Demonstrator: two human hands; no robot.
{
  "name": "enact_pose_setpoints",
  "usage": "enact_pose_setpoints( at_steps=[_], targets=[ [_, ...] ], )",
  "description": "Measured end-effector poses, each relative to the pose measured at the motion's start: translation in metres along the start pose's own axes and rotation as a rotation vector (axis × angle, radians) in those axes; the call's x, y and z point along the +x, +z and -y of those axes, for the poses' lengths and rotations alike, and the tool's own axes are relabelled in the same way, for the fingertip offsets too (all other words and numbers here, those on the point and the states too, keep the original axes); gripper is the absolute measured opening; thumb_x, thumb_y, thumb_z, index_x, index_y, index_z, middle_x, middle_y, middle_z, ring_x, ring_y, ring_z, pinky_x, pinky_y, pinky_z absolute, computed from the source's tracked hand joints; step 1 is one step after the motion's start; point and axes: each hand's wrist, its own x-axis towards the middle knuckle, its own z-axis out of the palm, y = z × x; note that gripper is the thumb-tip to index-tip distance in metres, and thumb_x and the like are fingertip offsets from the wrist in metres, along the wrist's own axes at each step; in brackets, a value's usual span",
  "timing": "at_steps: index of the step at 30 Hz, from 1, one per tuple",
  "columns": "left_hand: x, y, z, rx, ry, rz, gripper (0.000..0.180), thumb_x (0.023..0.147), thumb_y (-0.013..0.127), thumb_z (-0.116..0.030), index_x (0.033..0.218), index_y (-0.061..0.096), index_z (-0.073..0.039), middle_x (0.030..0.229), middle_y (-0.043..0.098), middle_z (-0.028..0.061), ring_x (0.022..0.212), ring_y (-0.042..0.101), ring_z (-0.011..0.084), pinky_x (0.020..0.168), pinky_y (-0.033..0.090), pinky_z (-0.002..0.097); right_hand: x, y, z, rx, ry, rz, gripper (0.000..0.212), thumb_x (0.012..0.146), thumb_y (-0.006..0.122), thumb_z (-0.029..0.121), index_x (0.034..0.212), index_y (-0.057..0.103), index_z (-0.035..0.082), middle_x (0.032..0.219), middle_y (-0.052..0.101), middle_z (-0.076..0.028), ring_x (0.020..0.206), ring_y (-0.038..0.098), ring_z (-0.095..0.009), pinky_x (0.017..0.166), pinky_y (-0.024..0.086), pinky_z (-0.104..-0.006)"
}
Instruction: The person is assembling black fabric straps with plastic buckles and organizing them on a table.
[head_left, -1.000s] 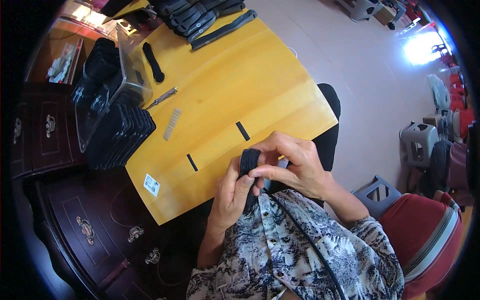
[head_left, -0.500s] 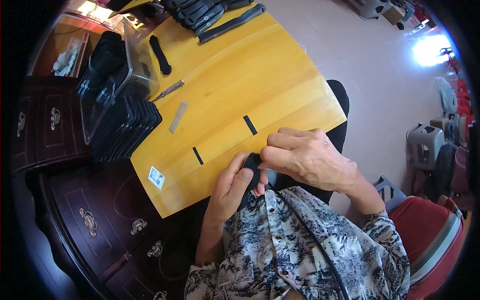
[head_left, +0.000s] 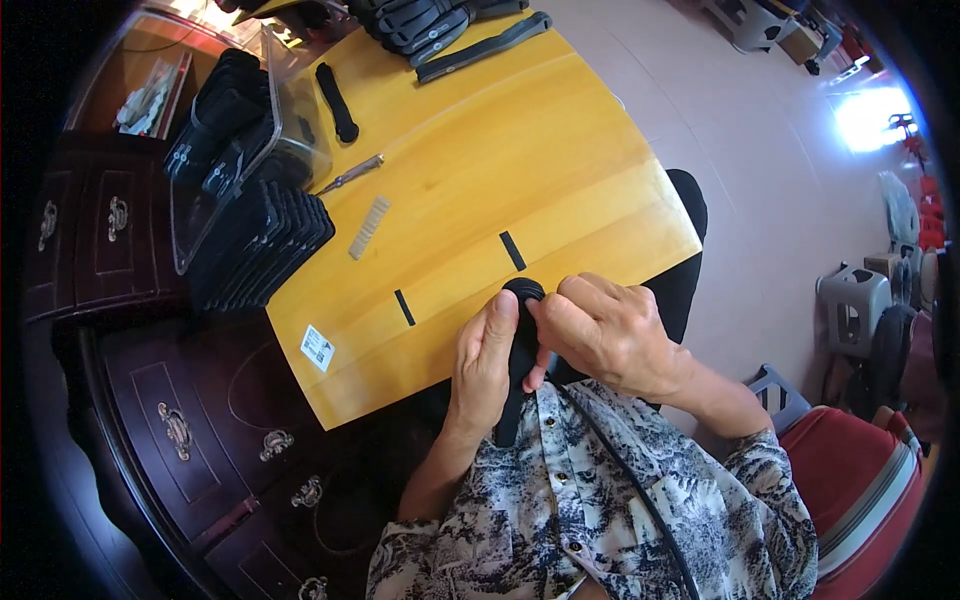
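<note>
Close to my shirt, at the table's near edge, I hold a black strap [head_left: 522, 365] with a rounded upper end. My left hand [head_left: 484, 368] is closed round it, thumb pressed up along its left side near the top. The fingers of my right hand [head_left: 612, 335] are bent and pinch its right edge just below the rounded end. The strap's narrow lower part hangs below my left hand. Two short black strips [head_left: 512, 251] lie on the yellow table [head_left: 470, 170] just beyond my hands.
On the table lie a pointed tool [head_left: 352, 173], a beige strip [head_left: 369, 228], a black strap with rounded ends [head_left: 337, 103] and a white label [head_left: 317, 348]. Black pieces [head_left: 265, 245] stack beside a clear bin [head_left: 300, 125] at left. More straps [head_left: 410, 25] pile up at the back.
Both hands have come slightly up and right with the strap. It now stands more upright, its lower part showing below my left hand. My view has shifted a little.
</note>
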Motion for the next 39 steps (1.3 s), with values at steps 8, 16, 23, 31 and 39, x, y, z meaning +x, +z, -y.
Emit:
enact_pose_setpoints(
  at_steps=[8, 16, 23, 31, 39],
  targets=[
    [-0.003, 0.004, 0.001, -0.052, 0.101, -0.050, 0.047, 0.101, 0.030, -0.041, 0.107, 0.052, -0.001, 0.073, 0.055, 0.0045, 0.061, 0.051, 0.0091, 0.056, 0.042, 0.0205, 0.000, 0.002, -0.006, 0.284, 0.104, -0.085, 0.016, 0.077, 0.071, 0.003, 0.077, 0.055, 0.003, 0.063, 0.051, -0.005, 0.051, 0.056, -0.016, 0.040, 0.040, -0.0279],
    [-0.010, -0.003, 0.000, 0.004, 0.240, 0.012, 0.056, 0.100, 0.031, -0.044, 0.121, 0.048, 0.005, 0.082, 0.056, 0.0058, 0.073, 0.054, 0.0123, 0.069, 0.044, 0.0236, 0.003, -0.006, 0.015, 0.592, 0.394, -0.195, 0.016, 0.079, 0.071, 0.005, 0.090, 0.061, -0.001, 0.077, 0.062, -0.007, 0.057, 0.062, -0.010, 0.049, 0.048, -0.0228],
    [-0.013, -0.009, 0.004, 0.087, 0.307, 0.041, 0.048, 0.099, 0.041, -0.037, 0.123, 0.047, 0.005, 0.100, 0.058, 0.0066, 0.089, 0.054, 0.0115, 0.084, 0.043, 0.0244, 0.002, -0.004, 0.013, 0.467, 0.242, -0.272, 0.013, 0.077, 0.071, 0.003, 0.087, 0.063, -0.001, 0.078, 0.062, -0.007, 0.061, 0.062, -0.011, 0.050, 0.047, -0.0213],
    [-0.018, -0.008, 0.001, 0.102, 0.343, 0.090, 0.040, 0.095, 0.054, -0.025, 0.121, 0.047, 0.005, 0.106, 0.058, 0.0070, 0.097, 0.055, 0.0123, 0.088, 0.043, 0.0261, -0.005, -0.010, 0.009, 0.750, 0.434, -0.096, 0.013, 0.077, 0.073, 0.004, 0.084, 0.062, 0.001, 0.079, 0.063, -0.005, 0.060, 0.062, -0.008, 0.046, 0.045, -0.0186],
    [-0.020, -0.014, 0.004, 0.244, 0.345, 0.030, 0.042, 0.093, 0.058, -0.027, 0.119, 0.049, 0.005, 0.102, 0.059, 0.0065, 0.093, 0.055, 0.0112, 0.084, 0.044, 0.0245, -0.006, -0.008, 0.000, 0.742, 0.322, -0.054, 0.013, 0.078, 0.073, 0.006, 0.082, 0.061, 0.002, 0.077, 0.062, -0.004, 0.060, 0.062, -0.008, 0.046, 0.045, -0.0181]
  ],
)
